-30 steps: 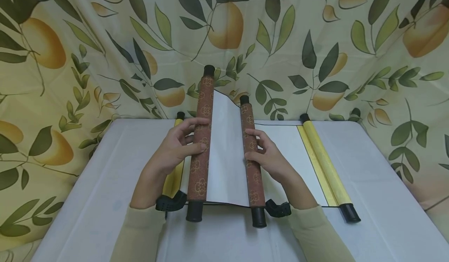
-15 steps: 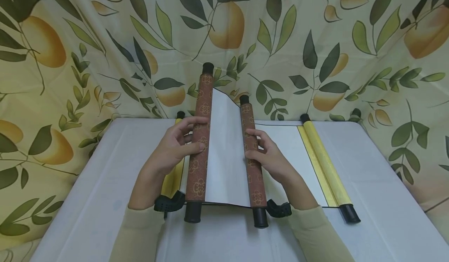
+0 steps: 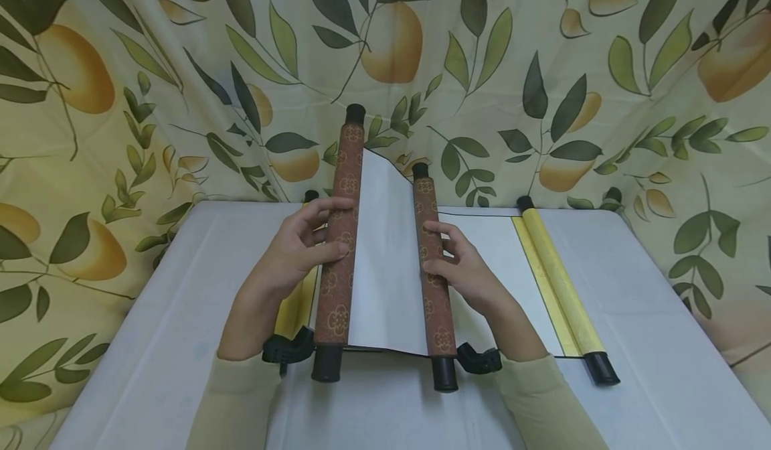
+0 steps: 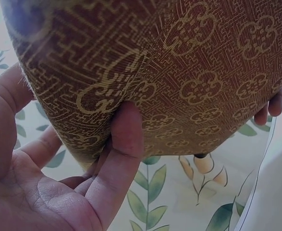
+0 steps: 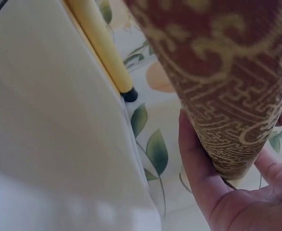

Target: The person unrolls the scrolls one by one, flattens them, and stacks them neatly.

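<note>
A scroll with reddish-brown, gold-flowered brocade is held over the table, with a strip of white paper (image 3: 385, 256) showing between its two rolls. My left hand (image 3: 295, 249) grips the left roll (image 3: 338, 262), its fingers and thumb around the brocade. That roll leans with its far end raised. The right roll (image 3: 432, 269) is pinched between the fingers and thumb of my right hand (image 3: 460, 262). Each roll ends in black knobs. In the left wrist view the brocade (image 4: 189, 86) fills the upper part, and in the right wrist view the brocade roll (image 5: 232, 110) rests among the fingers.
A second scroll lies partly unrolled underneath, its white sheet (image 3: 500, 269) running to a yellow roll (image 3: 560, 276) at right. Another yellow roll (image 3: 295, 309) shows behind my left wrist. The white table (image 3: 650, 343) backs onto a leaf-and-fruit patterned cloth (image 3: 391, 41).
My left hand has moved slightly left with its roll, whose far end has risen a little, so the paper strip between the rolls looks wider. My right hand has barely moved.
</note>
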A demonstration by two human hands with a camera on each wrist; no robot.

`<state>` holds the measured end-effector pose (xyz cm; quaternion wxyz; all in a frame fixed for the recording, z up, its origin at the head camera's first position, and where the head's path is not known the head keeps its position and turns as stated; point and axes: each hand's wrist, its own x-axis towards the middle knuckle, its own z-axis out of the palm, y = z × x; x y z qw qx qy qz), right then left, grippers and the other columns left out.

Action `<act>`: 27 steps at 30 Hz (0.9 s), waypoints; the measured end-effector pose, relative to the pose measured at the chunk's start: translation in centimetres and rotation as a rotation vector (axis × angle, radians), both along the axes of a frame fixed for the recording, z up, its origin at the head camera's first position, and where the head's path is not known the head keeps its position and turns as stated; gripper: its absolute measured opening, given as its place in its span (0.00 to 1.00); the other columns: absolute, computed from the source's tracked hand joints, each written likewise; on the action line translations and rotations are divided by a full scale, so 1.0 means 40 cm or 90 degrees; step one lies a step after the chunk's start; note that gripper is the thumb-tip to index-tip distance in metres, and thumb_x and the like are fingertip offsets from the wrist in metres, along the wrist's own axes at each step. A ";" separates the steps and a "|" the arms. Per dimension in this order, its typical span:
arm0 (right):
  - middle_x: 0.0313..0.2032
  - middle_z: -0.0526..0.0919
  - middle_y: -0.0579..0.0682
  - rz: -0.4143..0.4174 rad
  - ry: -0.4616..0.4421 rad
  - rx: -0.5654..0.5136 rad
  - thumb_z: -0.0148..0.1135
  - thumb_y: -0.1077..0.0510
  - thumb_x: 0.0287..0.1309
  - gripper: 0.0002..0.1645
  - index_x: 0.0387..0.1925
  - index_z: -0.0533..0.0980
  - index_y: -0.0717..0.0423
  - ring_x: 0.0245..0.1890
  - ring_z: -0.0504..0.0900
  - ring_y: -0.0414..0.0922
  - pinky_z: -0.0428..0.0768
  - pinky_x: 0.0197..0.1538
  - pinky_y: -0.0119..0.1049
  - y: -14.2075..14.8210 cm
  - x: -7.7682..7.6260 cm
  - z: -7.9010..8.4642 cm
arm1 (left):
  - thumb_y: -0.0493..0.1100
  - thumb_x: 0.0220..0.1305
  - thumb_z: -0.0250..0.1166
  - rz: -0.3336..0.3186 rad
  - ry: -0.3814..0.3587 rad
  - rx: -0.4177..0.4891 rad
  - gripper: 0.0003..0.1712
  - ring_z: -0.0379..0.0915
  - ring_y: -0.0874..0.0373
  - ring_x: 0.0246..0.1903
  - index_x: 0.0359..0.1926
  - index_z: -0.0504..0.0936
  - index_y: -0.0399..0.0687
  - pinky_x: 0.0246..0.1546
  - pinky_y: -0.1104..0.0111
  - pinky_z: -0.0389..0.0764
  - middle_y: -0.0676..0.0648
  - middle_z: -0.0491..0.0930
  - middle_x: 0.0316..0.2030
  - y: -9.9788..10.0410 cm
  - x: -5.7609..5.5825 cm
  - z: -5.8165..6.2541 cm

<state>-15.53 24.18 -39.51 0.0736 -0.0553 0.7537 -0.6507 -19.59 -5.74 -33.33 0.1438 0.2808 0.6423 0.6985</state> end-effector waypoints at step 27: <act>0.67 0.60 0.64 -0.003 -0.016 -0.001 0.56 0.70 0.62 0.41 0.73 0.56 0.47 0.56 0.73 0.58 0.81 0.46 0.40 0.004 -0.004 -0.010 | 0.28 0.59 0.63 -0.001 -0.002 0.031 0.34 0.78 0.49 0.49 0.66 0.69 0.44 0.39 0.63 0.83 0.40 0.68 0.62 -0.014 0.006 0.015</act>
